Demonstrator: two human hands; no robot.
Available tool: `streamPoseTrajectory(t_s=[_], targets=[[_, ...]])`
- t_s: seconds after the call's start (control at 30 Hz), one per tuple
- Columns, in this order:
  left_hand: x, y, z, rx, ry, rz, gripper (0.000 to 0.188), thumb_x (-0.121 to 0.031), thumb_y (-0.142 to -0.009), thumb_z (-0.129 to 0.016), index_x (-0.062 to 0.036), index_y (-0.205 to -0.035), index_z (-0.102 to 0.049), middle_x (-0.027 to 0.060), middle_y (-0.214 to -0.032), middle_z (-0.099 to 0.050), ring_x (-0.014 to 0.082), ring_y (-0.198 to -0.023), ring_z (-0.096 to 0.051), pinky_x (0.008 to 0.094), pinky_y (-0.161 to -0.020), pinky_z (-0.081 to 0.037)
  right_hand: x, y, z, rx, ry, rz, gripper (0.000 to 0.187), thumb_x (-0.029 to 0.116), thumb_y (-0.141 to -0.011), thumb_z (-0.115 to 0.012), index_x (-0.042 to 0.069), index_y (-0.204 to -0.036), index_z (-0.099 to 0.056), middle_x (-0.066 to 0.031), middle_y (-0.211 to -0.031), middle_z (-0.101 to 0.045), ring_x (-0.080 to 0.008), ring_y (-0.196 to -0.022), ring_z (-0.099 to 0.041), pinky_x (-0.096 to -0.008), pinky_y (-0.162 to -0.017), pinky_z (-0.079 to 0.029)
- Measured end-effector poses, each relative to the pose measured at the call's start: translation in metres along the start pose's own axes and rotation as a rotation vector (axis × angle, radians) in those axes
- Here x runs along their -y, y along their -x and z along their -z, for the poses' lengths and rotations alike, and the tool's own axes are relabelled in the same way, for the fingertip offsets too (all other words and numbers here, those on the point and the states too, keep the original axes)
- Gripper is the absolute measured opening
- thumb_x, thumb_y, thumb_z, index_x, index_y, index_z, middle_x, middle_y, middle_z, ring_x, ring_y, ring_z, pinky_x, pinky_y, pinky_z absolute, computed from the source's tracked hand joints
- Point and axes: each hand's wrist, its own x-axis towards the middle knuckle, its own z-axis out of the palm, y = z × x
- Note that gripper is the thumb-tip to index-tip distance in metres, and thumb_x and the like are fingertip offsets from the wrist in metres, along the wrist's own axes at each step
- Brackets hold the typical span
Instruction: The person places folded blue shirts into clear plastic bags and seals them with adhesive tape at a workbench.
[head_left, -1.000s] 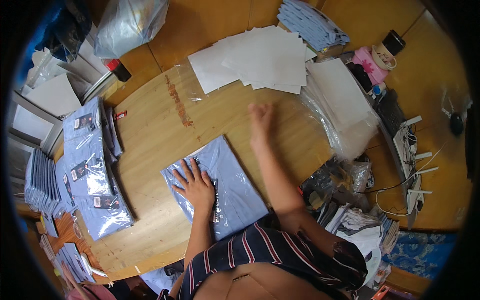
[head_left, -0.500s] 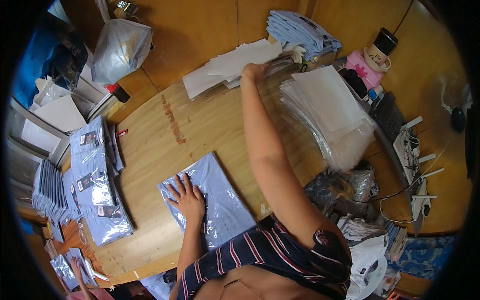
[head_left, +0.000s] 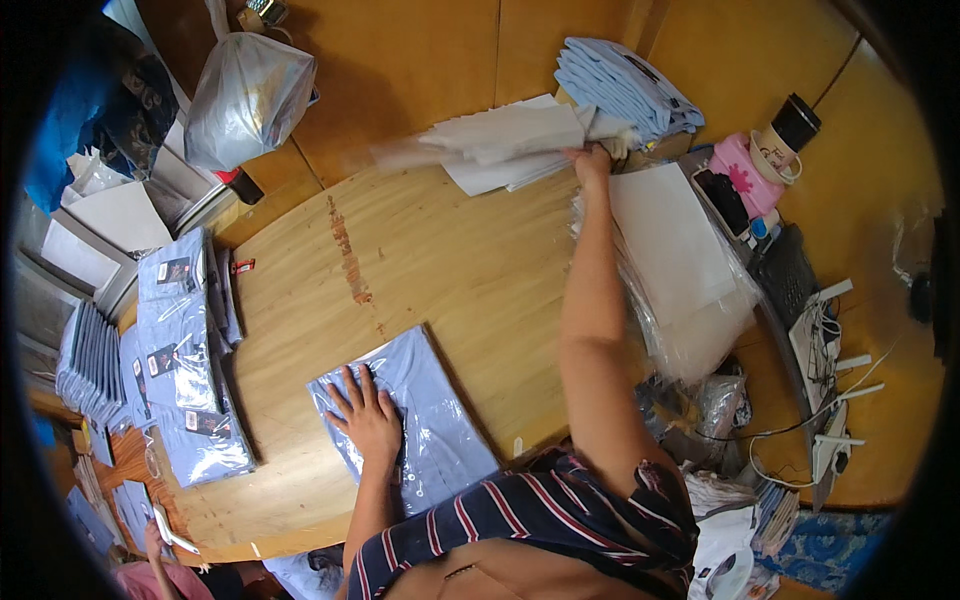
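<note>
My left hand (head_left: 370, 425) lies flat, fingers spread, on a folded light-blue shirt in a clear plastic bag (head_left: 435, 420) at the table's near edge. My right arm reaches to the far side. There my right hand (head_left: 592, 165) pinches the right end of some white paper sheets (head_left: 510, 135), whose left end is smeared by motion; how many sheets it grips cannot be made out. Close to this hand, at its right, is a pile of clear plastic bags with white sheets (head_left: 675, 240).
Bagged blue shirts (head_left: 185, 350) are piled at the left. Folded blue shirts (head_left: 625, 90) sit at the back. A mug (head_left: 775, 155), a pink box (head_left: 740, 170) and white routers with cables (head_left: 820, 340) line the right. Another person's hand (head_left: 153, 540) shows at lower left.
My right hand has moved right along the far edge, and the paper sheets have shifted and blurred. My left hand stays on the bagged shirt. The view has shifted slightly.
</note>
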Motion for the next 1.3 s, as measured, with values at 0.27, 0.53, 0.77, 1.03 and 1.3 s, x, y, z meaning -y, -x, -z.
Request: streamPoseTrajectory(t_s=[0.27,0.53,0.77,1.03,1.3], targets=[[0.004,-0.002,-0.001,-0.042,0.013,0.048,0.046,-0.029,-0.084,-0.036,-0.0164,-0.129,-0.033,0.0066,-0.140,-0.016,0.0352,-0.128,-0.006,0.0581,-0.096,-0.003,-0.031,-0.038,0.037,-0.376,1.028,-0.162,0.027,0.022,-0.079,-0.045,0.007,-0.096,-0.059,-0.0118,-0.106,-0.054,-0.0254,-0.100,-0.050,-0.0397,-0.079,-0.042],[0.011,0.003,-0.003,-0.093,0.135,0.063,0.048,-0.034,-0.083,-0.039,-0.0194,-0.129,-0.032,0.0084,-0.137,-0.020,0.0366,-0.127,-0.009,0.0621,-0.095,-0.006,-0.062,-0.058,0.067,-0.335,0.998,0.085,0.026,0.022,-0.072,-0.059,0.005,-0.092,-0.058,-0.0140,-0.088,-0.060,-0.0285,-0.075,-0.058,-0.0405,-0.066,-0.045],[0.075,-0.010,0.032,-0.386,0.642,0.055,0.052,-0.014,-0.075,-0.057,-0.0097,-0.123,-0.037,0.0135,-0.127,-0.036,0.0336,-0.117,-0.032,0.0463,-0.095,-0.026,-0.006,-0.077,0.104,-0.783,0.836,0.262,0.037,0.024,-0.069,-0.066,0.008,-0.099,-0.054,-0.0136,-0.081,-0.061,-0.0247,-0.062,-0.058,-0.0363,-0.055,-0.045],[0.241,-0.065,0.064,-0.667,-0.004,0.394,0.062,-0.006,-0.064,-0.062,-0.0107,-0.121,-0.038,0.0184,-0.119,-0.039,0.0336,-0.108,-0.039,0.0395,-0.088,-0.036,0.003,0.039,0.044,0.591,-0.059,0.033,0.033,0.006,-0.072,-0.063,0.009,-0.101,-0.047,-0.0049,-0.070,-0.051,-0.0118,-0.048,-0.045,-0.0214,-0.038,-0.035],[0.254,-0.087,0.069,-0.353,-0.284,0.196,0.039,-0.001,-0.073,-0.047,0.0007,-0.112,-0.043,0.0236,-0.100,-0.051,0.0354,-0.079,-0.056,0.0387,-0.060,-0.049,-0.028,0.254,-0.009,0.745,0.321,0.090,0.034,0.019,-0.081,-0.056,0.001,-0.109,-0.047,-0.0098,-0.074,-0.057,-0.0145,-0.056,-0.055,-0.0248,-0.053,-0.047]])
